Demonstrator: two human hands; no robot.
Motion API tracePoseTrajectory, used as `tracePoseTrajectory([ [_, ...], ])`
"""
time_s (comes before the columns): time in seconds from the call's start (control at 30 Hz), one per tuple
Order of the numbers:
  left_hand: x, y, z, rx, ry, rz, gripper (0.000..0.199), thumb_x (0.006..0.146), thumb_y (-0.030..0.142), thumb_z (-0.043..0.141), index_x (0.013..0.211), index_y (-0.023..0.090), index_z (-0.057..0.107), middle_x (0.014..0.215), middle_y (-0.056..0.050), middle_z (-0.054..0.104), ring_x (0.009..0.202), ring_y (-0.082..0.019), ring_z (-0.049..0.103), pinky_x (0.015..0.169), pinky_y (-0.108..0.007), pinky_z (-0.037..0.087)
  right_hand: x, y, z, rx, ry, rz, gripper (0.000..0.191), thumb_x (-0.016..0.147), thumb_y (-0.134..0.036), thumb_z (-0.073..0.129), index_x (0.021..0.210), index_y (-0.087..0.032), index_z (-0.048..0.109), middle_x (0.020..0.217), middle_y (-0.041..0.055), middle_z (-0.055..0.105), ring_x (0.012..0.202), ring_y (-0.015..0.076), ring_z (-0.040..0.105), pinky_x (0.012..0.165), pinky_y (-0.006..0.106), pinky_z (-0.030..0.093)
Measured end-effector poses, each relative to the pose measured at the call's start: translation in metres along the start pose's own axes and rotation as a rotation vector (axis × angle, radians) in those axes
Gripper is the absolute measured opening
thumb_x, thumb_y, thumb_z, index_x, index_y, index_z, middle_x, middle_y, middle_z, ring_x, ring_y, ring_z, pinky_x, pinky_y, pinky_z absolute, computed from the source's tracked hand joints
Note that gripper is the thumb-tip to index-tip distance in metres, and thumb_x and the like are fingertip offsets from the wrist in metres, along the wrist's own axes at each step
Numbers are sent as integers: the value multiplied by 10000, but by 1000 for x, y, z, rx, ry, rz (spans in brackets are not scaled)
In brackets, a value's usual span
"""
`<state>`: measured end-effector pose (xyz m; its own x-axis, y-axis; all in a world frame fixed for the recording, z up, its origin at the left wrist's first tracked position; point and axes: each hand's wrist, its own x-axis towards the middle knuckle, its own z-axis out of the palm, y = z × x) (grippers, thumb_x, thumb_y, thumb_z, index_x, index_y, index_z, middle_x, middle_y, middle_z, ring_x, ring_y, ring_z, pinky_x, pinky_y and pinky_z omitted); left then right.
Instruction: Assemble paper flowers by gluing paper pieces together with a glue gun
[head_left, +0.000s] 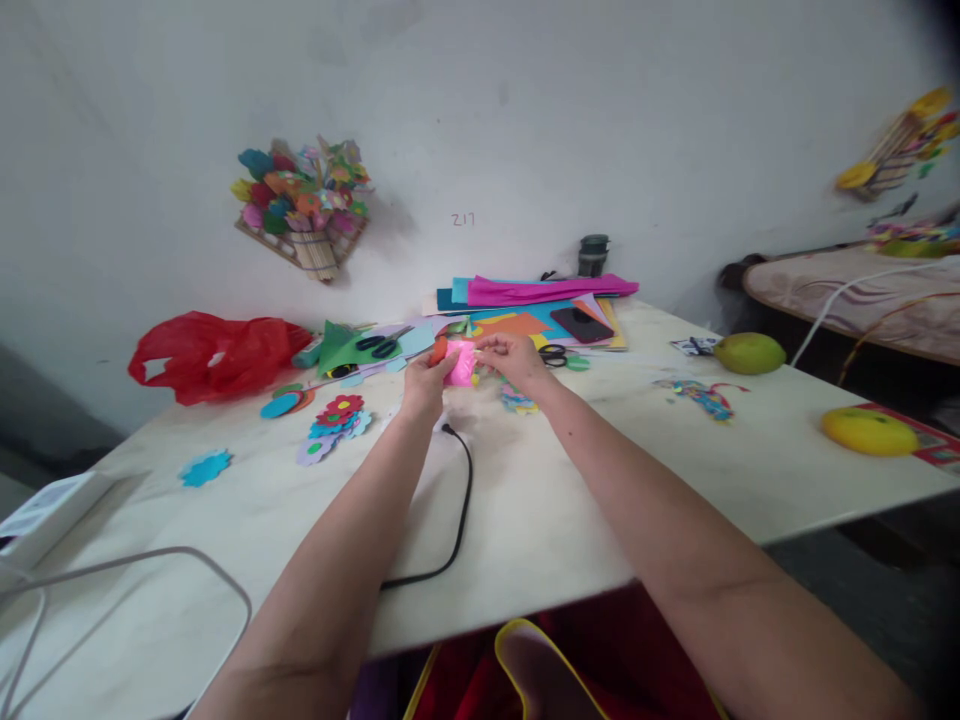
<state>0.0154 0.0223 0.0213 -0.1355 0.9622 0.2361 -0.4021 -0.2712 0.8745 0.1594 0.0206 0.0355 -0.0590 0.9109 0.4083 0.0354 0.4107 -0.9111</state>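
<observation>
Between my hands, above the middle of the table, is a bright pink crinkled piece (460,363), perhaps paper or thin film. My left hand (427,381) is closed, gripping its left side, with an orange bit (439,349) showing beside the thumb. At the right edge of the pink piece, the fingers of my right hand (513,360) are pinched together; what sits in that pinch is too small to make out. Stacked paper flowers (341,418) in red, blue and lilac lie left of my left hand. Black-handled scissors (553,355) rest just beyond my right hand.
A red plastic bag (214,355) and more scissors (384,342) lie at the back left. Coloured sheets (517,325) carry a phone (582,324). Two mangoes, one green (750,352) and one yellow (868,431), sit at right. A black cable (466,500) crosses the front.
</observation>
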Motion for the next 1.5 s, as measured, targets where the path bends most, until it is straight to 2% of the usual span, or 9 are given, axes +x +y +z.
tracePoseTrajectory([
  [0.1,-1,1,1,-16,16,-1,376,414,287,855,691,126,658,597,-8,628,541,-123,567,559,-250,445,0,-1,1,-10,24,-2,93,660,-213,692,712,-151,647,590,0,628,538,125,576,556,255,479],
  [0.4,-3,0,3,1,28,-6,386,394,287,865,667,127,645,610,-4,626,554,-109,548,580,-245,439,-3,-6,-1,-94,-57,26,81,656,-205,689,638,-145,638,573,2,623,532,112,564,558,241,476],
  [0.6,-3,1,5,-4,18,21,361,438,294,852,677,132,635,615,6,609,569,-108,548,595,-246,432,3,7,2,-185,-10,-71,57,699,-214,655,693,-167,687,647,7,664,567,112,578,568,232,460],
  [0.73,-2,-2,4,16,61,31,350,439,279,847,674,133,633,605,5,609,583,-122,563,580,-245,423,5,13,1,-185,-100,-97,64,687,-197,646,643,-165,679,613,2,651,561,112,582,575,229,459],
  [0.87,-2,-2,4,20,30,56,346,433,298,847,659,138,639,578,11,601,562,-116,545,574,-243,423,3,8,-2,-73,-182,-85,68,663,-199,653,607,-161,661,605,-1,641,560,113,581,584,235,469],
  [1.1,-2,-1,4,7,18,74,369,419,313,846,672,131,648,621,-4,625,570,-115,543,592,-249,435,0,4,-8,-86,-303,-116,73,661,-194,646,690,-161,704,659,11,676,638,135,616,635,253,479],
  [1.27,2,-5,-2,3,30,82,348,445,304,841,674,133,644,609,9,606,551,-99,526,591,-244,425,-2,3,-5,-130,-266,-158,84,625,-158,659,682,-179,716,700,13,702,698,151,639,672,263,493],
  [1.4,2,-3,-2,10,20,85,346,464,334,835,677,143,641,597,12,602,546,-103,520,582,-249,428,-4,1,-2,-41,-259,-92,123,704,-252,625,687,-154,697,665,37,690,602,137,623,556,236,478],
  [1.5,1,-1,-1,17,23,86,347,466,345,834,675,146,640,594,12,598,552,-105,519,581,-249,428,-5,0,-1,1,-200,-41,157,742,-284,609,702,-145,671,645,41,683,555,120,605,508,217,459],
])
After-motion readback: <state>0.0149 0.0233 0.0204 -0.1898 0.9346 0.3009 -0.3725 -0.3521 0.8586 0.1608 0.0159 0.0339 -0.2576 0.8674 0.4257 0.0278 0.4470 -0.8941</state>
